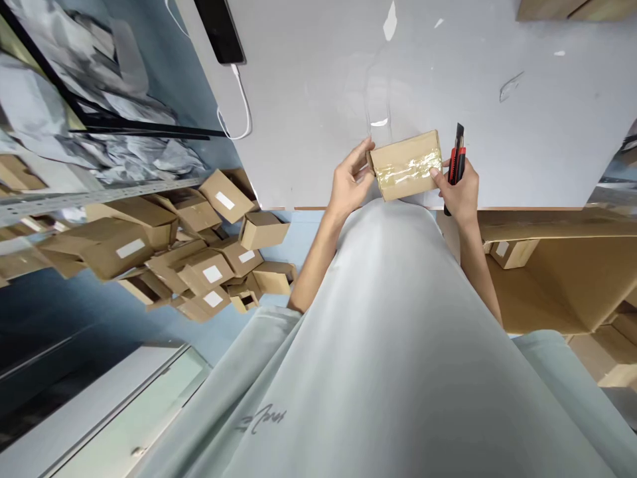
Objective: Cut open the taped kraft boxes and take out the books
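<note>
one taped box [405,166], one cutter [456,159].
we are clamping it between left hand [347,186] and right hand [462,192], the latter also gripping the cutter, tip best kept off fingers.

I have a small, closed-looking brown cardboard box [407,164] with shiny tape across its face, slightly slanted over the table's [308,133] near edge, and just right of it a red-and-black utility knife [456,166] pointing far.
</note>
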Action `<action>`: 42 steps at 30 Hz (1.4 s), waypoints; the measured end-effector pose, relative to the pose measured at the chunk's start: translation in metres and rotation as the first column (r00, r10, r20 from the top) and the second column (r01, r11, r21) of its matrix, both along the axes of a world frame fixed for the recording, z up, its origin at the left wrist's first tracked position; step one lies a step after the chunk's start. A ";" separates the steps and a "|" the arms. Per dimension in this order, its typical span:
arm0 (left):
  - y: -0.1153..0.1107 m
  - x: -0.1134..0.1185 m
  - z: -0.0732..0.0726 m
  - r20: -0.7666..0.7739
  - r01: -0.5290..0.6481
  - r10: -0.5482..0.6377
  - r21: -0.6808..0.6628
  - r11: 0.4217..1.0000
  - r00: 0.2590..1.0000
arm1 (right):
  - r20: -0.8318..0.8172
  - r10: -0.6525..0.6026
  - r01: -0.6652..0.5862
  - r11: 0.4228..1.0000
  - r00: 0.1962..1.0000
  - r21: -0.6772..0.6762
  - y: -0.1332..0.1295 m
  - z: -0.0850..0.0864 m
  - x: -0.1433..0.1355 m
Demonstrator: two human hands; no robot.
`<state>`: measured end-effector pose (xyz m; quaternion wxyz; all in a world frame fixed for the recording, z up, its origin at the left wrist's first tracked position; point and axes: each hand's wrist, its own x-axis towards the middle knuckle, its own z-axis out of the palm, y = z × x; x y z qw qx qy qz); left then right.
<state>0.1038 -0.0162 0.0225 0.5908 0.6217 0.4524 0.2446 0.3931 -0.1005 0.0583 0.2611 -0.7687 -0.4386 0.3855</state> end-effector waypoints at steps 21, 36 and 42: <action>0.009 0.005 0.014 -0.148 0.101 -0.074 0.182 0.978 0.986 | -0.043 -0.034 0.031 0.998 0.999 -0.053 0.007 0.013 -0.005; 0.012 0.087 0.029 -0.291 0.400 -0.297 0.418 0.816 0.910 | 0.301 0.162 -0.079 0.960 0.940 -0.269 -0.011 0.083 -0.027; 0.008 0.088 0.029 -0.275 0.410 -0.318 0.408 0.815 0.907 | 0.388 0.201 -0.038 0.920 0.899 -0.389 0.000 0.082 -0.042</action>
